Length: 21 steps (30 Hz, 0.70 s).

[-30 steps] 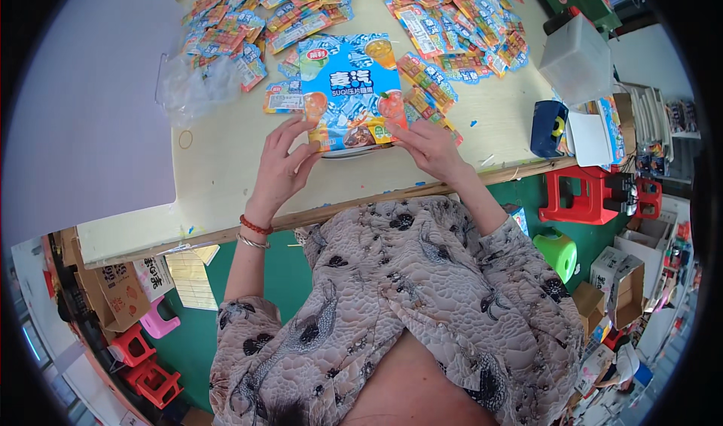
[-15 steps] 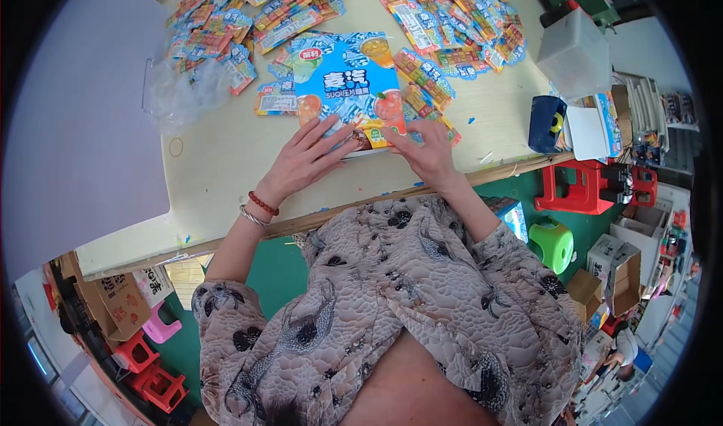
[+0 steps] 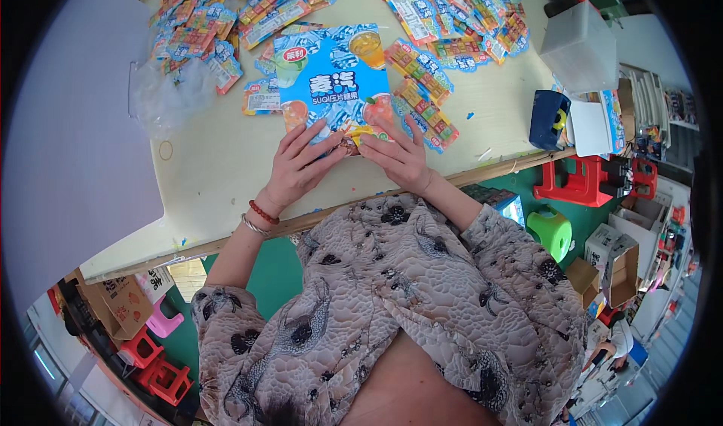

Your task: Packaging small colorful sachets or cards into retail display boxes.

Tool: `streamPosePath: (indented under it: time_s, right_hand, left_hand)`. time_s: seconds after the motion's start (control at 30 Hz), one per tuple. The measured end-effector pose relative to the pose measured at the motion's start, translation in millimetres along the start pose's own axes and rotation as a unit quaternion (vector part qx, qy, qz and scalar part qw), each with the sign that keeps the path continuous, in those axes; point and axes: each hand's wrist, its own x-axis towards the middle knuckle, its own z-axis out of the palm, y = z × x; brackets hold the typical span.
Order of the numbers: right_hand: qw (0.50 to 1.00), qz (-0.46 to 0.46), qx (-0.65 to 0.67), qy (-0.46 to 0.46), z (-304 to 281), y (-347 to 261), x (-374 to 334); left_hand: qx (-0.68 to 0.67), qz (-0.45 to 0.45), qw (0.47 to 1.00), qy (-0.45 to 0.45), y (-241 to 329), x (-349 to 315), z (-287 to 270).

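A blue candy box [image 3: 331, 57] with printed fruit and drinks lies face up on the table in front of me. My left hand [image 3: 297, 167] rests on its near left part, fingers stretched out and spread over the near edge. My right hand [image 3: 407, 161] lies at the near right corner with its fingers extended over the box front, pointing left. The fingertips of the two hands are close together near the middle of that edge. Packs of colourful candy [image 3: 427, 115] lie against the right side of the box, and another pack [image 3: 261, 97] pokes out at its left.
Heaps of candy packs [image 3: 199, 30] cover the far side of the table [image 3: 218, 185]. Crumpled clear plastic [image 3: 169, 94] lies at left. To the right stand a translucent bin [image 3: 580, 49] and a dark blue tape dispenser [image 3: 547, 119]. Stools [image 3: 551, 234] stand on the green floor.
The box has shifted slightly left and away from me. My right hand has moved left along the near edge, its fingers now flatter and closer to my left hand.
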Motion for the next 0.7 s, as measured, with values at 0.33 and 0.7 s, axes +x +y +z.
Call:
streamPosePath:
  time_s: [0.33,0.7]
  right_hand:
    - [0.888,0.373,-0.032,0.266,-74,37,-13]
    - [0.67,0.696,0.004,0.258,-243,160,-101]
  left_hand:
    - [0.029,-0.077,0.994,0.074,41,4,30]
    - [0.041,-0.094,0.989,0.106,43,8,43]
